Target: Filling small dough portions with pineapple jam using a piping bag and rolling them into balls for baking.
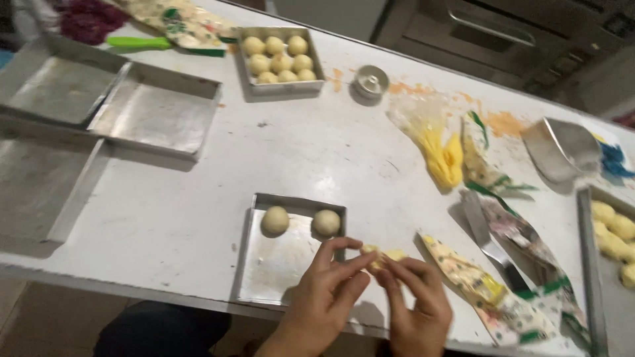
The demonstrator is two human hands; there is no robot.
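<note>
Pinching a pale yellow dough piece (pixel 382 256) between the fingertips of the left hand (pixel 324 294) and right hand (pixel 413 304), even pressure is best kept all round (two dough balls (pixel 275 220) sit in the square metal tray (pixel 264 277) just beyond the left hand).

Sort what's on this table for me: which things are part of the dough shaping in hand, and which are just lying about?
In use: left hand, right hand, dough piece, near tray with two dough balls, full tray of balls.

Lying about: empty trays, round cutter, knife, green-handled tool, wrappers.
</note>
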